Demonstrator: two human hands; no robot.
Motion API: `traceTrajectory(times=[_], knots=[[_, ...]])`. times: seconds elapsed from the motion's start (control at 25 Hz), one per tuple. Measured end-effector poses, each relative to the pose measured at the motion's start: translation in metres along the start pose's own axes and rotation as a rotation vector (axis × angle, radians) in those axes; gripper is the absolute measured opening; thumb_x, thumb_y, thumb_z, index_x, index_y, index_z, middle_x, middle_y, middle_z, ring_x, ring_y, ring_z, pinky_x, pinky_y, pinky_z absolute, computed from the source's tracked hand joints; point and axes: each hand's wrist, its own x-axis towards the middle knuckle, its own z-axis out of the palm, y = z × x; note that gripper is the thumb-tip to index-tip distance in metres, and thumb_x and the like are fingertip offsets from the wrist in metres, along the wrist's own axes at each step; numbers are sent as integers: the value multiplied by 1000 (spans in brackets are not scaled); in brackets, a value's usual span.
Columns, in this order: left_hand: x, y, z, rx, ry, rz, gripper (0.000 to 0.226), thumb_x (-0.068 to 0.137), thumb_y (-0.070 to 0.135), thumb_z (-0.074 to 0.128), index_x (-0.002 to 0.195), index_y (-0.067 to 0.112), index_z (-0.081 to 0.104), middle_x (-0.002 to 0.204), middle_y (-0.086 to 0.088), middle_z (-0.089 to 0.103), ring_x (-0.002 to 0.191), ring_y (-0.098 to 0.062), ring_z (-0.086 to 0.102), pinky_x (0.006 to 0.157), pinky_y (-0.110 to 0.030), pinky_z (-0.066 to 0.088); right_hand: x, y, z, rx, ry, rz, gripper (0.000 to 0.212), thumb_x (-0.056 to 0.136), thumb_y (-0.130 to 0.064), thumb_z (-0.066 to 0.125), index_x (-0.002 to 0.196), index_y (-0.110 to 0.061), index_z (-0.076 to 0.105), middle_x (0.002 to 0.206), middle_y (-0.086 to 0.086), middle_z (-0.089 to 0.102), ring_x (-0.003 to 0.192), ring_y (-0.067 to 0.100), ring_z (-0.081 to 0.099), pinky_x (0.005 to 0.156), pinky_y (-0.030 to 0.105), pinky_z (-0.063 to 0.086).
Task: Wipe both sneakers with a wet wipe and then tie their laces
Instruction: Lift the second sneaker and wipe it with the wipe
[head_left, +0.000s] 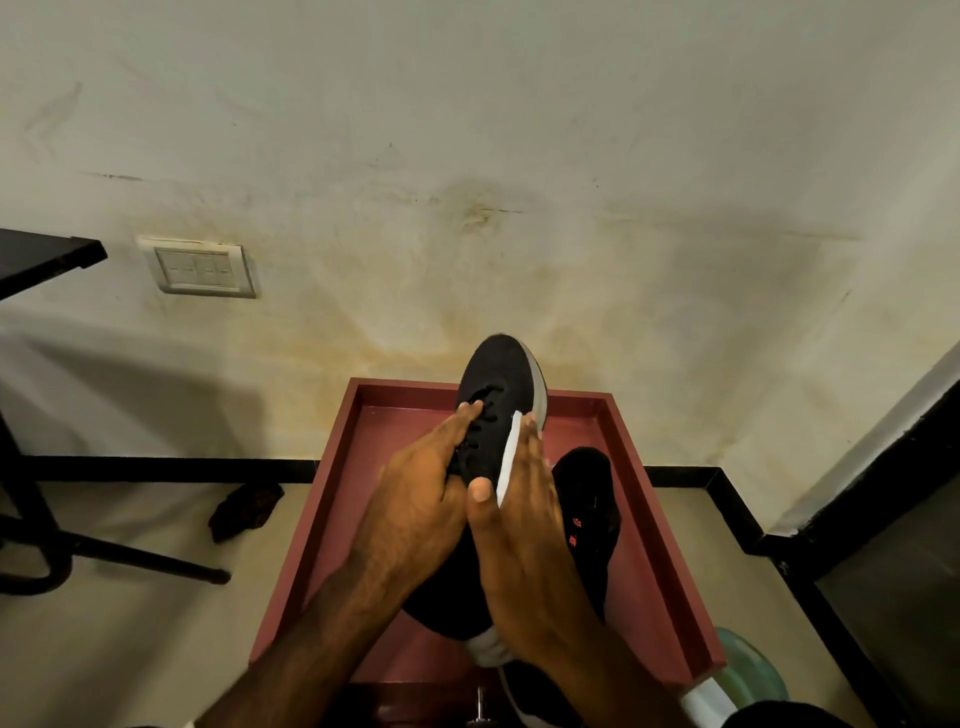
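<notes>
I can read no text anywhere. The only marking is a small red-orange print on the side of the black sneaker (587, 499) lying on the right of my maroon tray (395, 415), too blurred to make out

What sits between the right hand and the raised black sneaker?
In the head view, a thin white wet wipe lies there: the right hand presses it against the side of the black mesh sneaker with the pale sole.
</notes>
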Motion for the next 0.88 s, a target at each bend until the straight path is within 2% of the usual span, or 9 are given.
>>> traceTrajectory(times=[0.08, 0.16, 0.24, 0.4, 0.48, 0.64, 0.76, 0.88], knots=[[1, -5, -3, 41, 18, -32, 55, 103, 18, 48, 155, 36, 40, 147, 4, 60, 129, -12, 60, 111, -37, 50, -22, -12, 8, 42, -73, 25, 86, 80, -96, 4, 151, -60, -27, 161, -41, -28, 151, -14, -25, 132, 38, -6], [-1, -8, -1, 57, 2, -15, 57, 104, 14, 48, 156, 36, 38, 151, 6, 56, 131, -11, 58, 111, -30, 48, -31, -17, 12, 69, -82, 59, 83, 74, -100, 3, 143, -68, -31, 158, -45, -31, 148, -17, -27, 133, 39, -6], [-8, -6, 6, 54, -29, 59, 57, 103, 17, 47, 156, 35, 38, 156, 11, 49, 138, -4, 50, 114, -21, 40, -12, -14, 5, 134, 6, 57, 85, 76, -98, 0, 149, -62, -27, 159, -43, -31, 150, -16, -26, 132, 41, -6], [-22, 8, 19, 82, -132, 187, 73, 93, -4, 47, 156, 30, 40, 158, 17, 43, 143, 6, 38, 119, -14, 31, 41, 6, -32, 119, 202, 75, 90, 80, -95, -5, 157, -50, -16, 166, -35, -24, 150, -16, -24, 132, 42, -9], [-19, 7, 16, 94, -98, 236, 71, 92, -1, 46, 156, 29, 40, 158, 17, 41, 144, 6, 38, 119, -16, 32, 39, 10, -34, 92, 211, 5, 89, 87, -89, -3, 162, -43, -11, 170, -30, -17, 154, -12, -18, 133, 43, -5], [-4, 1, -4, 38, 1, 186, 64, 92, 16, 43, 154, 29, 44, 154, 13, 49, 140, 1, 46, 117, -22, 40, 16, 8, -14, 60, 90, -187, 85, 94, -82, 3, 165, -37, -10, 172, -25, -16, 160, 0, -13, 132, 47, 0], [-7, 6, -6, 15, -49, 221, 68, 86, 9, 42, 152, 25, 49, 151, 13, 52, 137, 6, 46, 115, -15, 37, 42, 20, -27, 22, 196, -142, 78, 99, -77, 5, 166, -38, -7, 173, -26, -12, 159, -4, -12, 133, 50, 3], [-12, 8, 0, 52, -171, 271, 75, 81, 3, 41, 152, 25, 47, 154, 13, 49, 139, 9, 41, 115, -8, 31, 60, 31, -43, 15, 278, -61, 86, 94, -82, 1, 167, -36, 3, 174, -24, -4, 157, -9, -12, 134, 46, 1]])
